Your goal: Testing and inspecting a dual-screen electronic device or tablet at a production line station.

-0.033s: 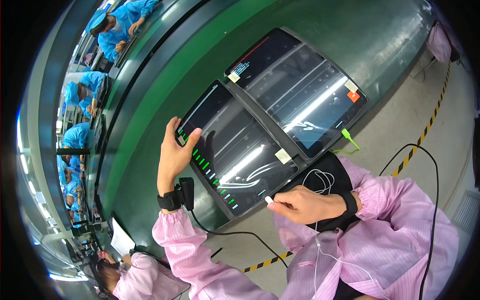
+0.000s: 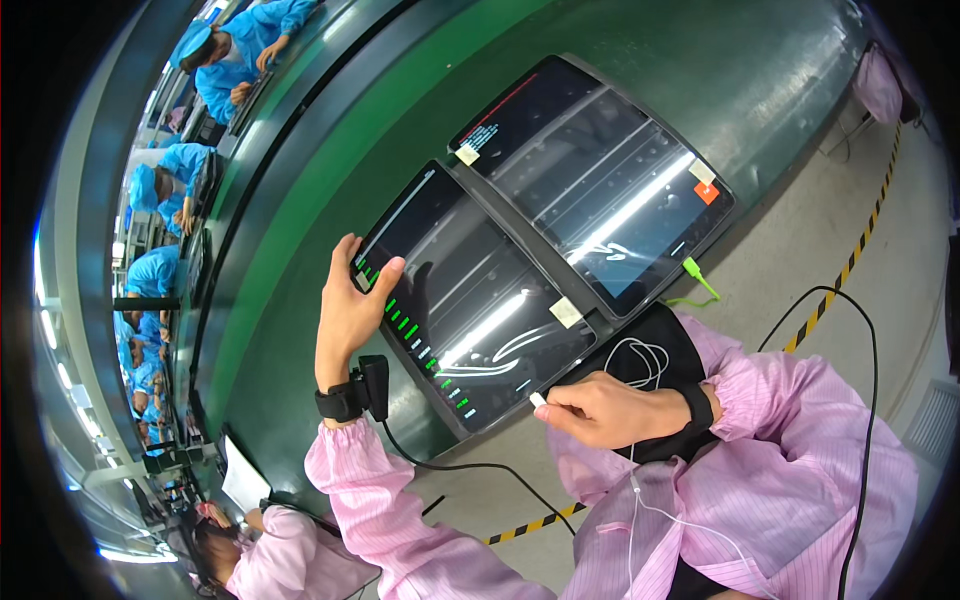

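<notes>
Two large tablets in clear film lie side by side with their screens lit. My left hand (image 2: pixel 350 310) holds the left edge of the left tablet (image 2: pixel 470 290), thumb over the screen and fingers at the rim. Green marks run down that screen's left side. At this tablet's near edge my right hand (image 2: pixel 610 408) pinches a white cable plug (image 2: pixel 538 399); whether its tip is inserted cannot be made out. The thin white cable (image 2: pixel 640 360) loops above that hand. A green plug (image 2: pixel 692 268) meets the near edge of the right tablet (image 2: pixel 610 170), which bears an orange sticker (image 2: pixel 707 194).
Both tablets rest on a green worktable (image 2: pixel 300 210). A black cable (image 2: pixel 470 466) trails from my left wrist strap (image 2: pixel 342 402). A person in pink (image 2: pixel 290 560) sits at lower left; several people in blue work beyond. Striped tape (image 2: pixel 865 225) marks the floor.
</notes>
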{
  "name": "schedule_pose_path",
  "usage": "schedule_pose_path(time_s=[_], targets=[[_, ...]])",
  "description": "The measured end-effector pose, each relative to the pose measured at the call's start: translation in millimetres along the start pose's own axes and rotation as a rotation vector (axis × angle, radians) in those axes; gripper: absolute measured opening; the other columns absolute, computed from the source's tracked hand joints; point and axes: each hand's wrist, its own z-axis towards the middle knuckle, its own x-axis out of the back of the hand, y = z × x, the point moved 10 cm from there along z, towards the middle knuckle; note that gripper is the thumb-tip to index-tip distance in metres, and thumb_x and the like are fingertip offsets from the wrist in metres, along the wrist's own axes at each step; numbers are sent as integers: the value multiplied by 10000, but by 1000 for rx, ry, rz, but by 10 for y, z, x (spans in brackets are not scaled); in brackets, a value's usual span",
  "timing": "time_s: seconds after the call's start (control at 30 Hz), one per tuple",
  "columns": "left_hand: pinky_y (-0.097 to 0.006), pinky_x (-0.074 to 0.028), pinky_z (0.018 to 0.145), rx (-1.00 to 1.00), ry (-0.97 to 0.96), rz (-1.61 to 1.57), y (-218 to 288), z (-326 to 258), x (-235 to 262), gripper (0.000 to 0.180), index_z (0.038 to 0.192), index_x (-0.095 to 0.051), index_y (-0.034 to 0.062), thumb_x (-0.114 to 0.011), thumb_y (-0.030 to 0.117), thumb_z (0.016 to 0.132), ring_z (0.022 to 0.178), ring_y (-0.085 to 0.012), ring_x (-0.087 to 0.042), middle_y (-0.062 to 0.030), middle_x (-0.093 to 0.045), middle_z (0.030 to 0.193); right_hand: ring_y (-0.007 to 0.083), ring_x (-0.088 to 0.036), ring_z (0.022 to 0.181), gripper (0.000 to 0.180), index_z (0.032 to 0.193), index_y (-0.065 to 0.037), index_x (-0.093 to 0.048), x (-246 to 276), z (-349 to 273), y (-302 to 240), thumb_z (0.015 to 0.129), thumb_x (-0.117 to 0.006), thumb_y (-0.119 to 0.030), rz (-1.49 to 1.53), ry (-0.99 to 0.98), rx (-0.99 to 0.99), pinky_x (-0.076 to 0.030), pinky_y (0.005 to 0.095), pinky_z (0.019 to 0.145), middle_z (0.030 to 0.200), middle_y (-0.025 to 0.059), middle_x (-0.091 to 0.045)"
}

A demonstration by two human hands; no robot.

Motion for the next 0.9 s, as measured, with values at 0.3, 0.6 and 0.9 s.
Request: schedule_pose_path(time_s=[0.3, 0.6, 0.9], targets=[[-377, -311, 1044, 70, -80, 34, 44, -3, -57, 834, 1339, -305, -44, -731, 359, 746, 1249, -315, -410, -223, -420, 1340, 139, -348, 394, 348, 632, 8, -483, 31, 40, 99, 916, -525, -189, 158, 22, -122, -296, 318, 394, 463, 88, -389], [-368, -329, 1026, -36, -40, -49, -110, -97, -30, 926, 1349, -285, -43, -772, 388, 690, 1261, -335, -396, -243, -392, 1354, 107, -317, 442, 380, 629, 27, -529, 35, 73, 110, 912, -532, -225, 31, -75, -126, -301, 314, 427, 469, 54, -368], [-347, -224, 1092, 8, -186, -62, 23, -106, -112, 1150, 1403, -155, -32, -859, 314, 562, 1337, -293, -269, -220, -276, 1429, 251, -537, 465, 231, 804, 22, -611, 200, 6, -53, 871, -567, -194, -85, -20, -167, -413, 328, 468, 563, 159, -543]])
